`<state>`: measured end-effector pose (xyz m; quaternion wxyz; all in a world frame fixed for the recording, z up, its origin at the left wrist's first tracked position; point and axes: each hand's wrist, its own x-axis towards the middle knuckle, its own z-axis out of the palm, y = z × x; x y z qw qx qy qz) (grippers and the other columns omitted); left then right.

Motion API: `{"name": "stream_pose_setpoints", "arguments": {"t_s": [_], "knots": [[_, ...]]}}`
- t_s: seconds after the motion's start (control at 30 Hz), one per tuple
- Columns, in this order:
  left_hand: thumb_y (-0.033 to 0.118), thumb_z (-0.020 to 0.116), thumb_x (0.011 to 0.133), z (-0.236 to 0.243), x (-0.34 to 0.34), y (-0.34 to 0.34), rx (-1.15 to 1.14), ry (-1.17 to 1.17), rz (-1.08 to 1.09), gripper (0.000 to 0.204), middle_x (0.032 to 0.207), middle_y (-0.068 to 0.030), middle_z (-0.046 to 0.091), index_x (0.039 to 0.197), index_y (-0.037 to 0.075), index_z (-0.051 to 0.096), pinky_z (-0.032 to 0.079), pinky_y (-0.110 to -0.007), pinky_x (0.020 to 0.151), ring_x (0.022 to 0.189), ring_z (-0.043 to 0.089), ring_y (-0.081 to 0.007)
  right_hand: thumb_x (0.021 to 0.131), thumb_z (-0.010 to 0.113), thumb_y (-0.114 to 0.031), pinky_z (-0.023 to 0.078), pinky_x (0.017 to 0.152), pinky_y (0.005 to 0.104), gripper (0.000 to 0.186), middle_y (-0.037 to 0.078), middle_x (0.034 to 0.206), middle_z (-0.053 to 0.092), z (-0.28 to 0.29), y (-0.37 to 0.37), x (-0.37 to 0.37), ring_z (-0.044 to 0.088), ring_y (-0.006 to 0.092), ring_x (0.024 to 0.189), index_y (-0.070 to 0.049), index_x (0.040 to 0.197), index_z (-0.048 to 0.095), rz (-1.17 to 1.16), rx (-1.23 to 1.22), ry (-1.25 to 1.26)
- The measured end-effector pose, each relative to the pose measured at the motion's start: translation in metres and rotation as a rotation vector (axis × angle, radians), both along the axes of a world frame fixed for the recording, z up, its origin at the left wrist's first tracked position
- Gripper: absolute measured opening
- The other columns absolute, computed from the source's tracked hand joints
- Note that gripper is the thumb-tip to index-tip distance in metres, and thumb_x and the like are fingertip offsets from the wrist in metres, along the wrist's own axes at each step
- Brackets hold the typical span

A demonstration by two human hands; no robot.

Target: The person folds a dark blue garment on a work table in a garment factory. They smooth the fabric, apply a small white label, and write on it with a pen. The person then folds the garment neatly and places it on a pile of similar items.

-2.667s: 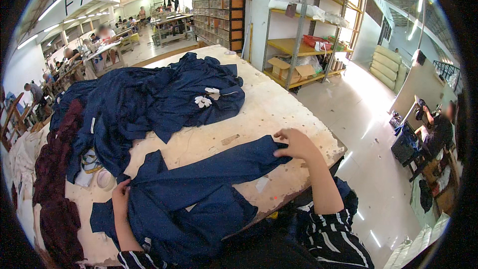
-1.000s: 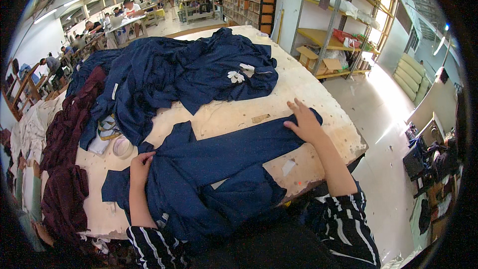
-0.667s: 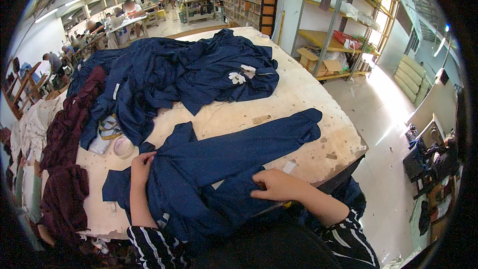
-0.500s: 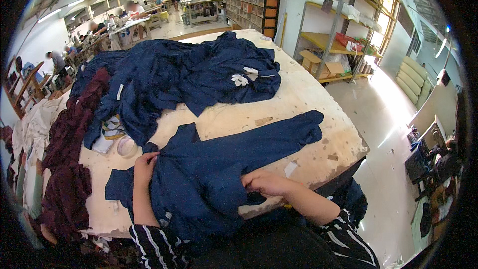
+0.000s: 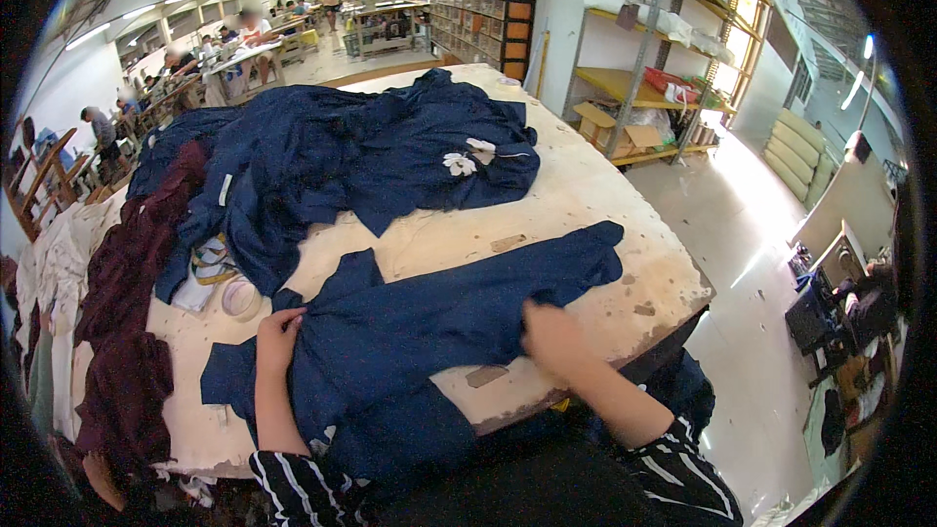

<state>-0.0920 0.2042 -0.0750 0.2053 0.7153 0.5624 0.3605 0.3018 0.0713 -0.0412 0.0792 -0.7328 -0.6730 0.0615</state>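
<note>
A dark navy garment (image 5: 410, 322) is spread on the table before me, with one long sleeve-like part stretching to the right. My left hand (image 5: 280, 335) is closed, pinching the navy garment near its upper left part. At the lower edge of the long part is my right hand (image 5: 556, 344), smeared by motion, so its finger grip is unclear. The near end of the garment drapes over the table's front edge towards my body.
A heap of navy garments (image 5: 293, 151) with white tags covers the table's (image 5: 644, 234) far side. Maroon cloth (image 5: 122, 332) lies at the left, near a tape roll (image 5: 241, 300). Metal shelves (image 5: 644, 88) stand at the far right; people work at distant tables.
My right hand has moved right and away from me along the garment's lower edge. That edge has shifted, baring more tabletop. My left hand keeps its pinch.
</note>
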Motion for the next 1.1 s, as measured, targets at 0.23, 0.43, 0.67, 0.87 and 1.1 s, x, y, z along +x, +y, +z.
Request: {"name": "stream_pose_setpoints", "arguments": {"t_s": [0.23, 0.43, 0.67, 0.87, 1.1], "knots": [[0.006, 0.06, 0.079, 0.002, 0.006, 0.003, -0.061, -0.012, 0.0, 0.019, 0.087, -0.0162, 0.066, 0.095, 0.0, 0.066, 0.046, -0.03, 0.076, 0.081, 0.063, -0.0237, 0.07, 0.064, -0.013, 0.048, 0.077, 0.0431, 0.035, 0.018, 0.097, 0.059, 0.014, -0.02, 0.097, 0.058, 0.0363, 0.087, -0.002, 0.102, 0.054, -0.25, -0.01, 0.17], [0.006, 0.059, 0.079, 0.001, 0.004, 0.004, -0.062, -0.024, -0.005, 0.02, 0.088, -0.016, 0.066, 0.097, 0.0, 0.065, 0.046, -0.029, 0.077, 0.082, 0.063, -0.0236, 0.067, 0.064, -0.01, 0.048, 0.075, 0.0429, 0.039, 0.017, 0.103, 0.052, 0.003, -0.019, 0.078, 0.057, 0.0365, 0.086, -0.004, 0.104, 0.053, -0.307, 0.178, -0.025], [0.005, 0.059, 0.08, -0.007, -0.004, 0.008, -0.05, -0.01, -0.017, 0.019, 0.087, -0.0149, 0.066, 0.096, 0.0, 0.066, 0.045, -0.028, 0.077, 0.082, 0.062, -0.0201, 0.067, 0.06, -0.006, 0.047, 0.077, 0.04, 0.034, 0.015, 0.095, 0.051, -0.011, -0.02, 0.092, 0.054, 0.0335, 0.093, -0.004, 0.101, 0.056, -0.215, 0.292, -0.06], [0.004, 0.06, 0.079, -0.001, 0.0, 0.002, -0.034, -0.008, 0.013, 0.017, 0.087, -0.0156, 0.066, 0.094, 0.0, 0.066, 0.045, -0.029, 0.078, 0.082, 0.062, -0.0229, 0.081, 0.054, -0.011, 0.049, 0.069, 0.0358, 0.016, 0.008, 0.082, 0.06, 0.021, -0.014, 0.122, 0.059, 0.0242, 0.076, -0.003, 0.094, 0.059, -0.411, 0.183, 0.483], [0.003, 0.059, 0.078, 0.001, 0.011, 0.004, -0.024, -0.019, -0.034, 0.017, 0.085, -0.0154, 0.065, 0.093, -0.001, 0.066, 0.045, -0.03, 0.074, 0.078, 0.062, -0.0226, 0.083, 0.052, -0.015, 0.046, 0.072, 0.0339, 0.017, 0.014, 0.084, 0.064, -0.023, -0.015, 0.237, 0.062, 0.0228, 0.076, -0.004, 0.091, 0.062, -0.506, 0.315, 0.489]]}}
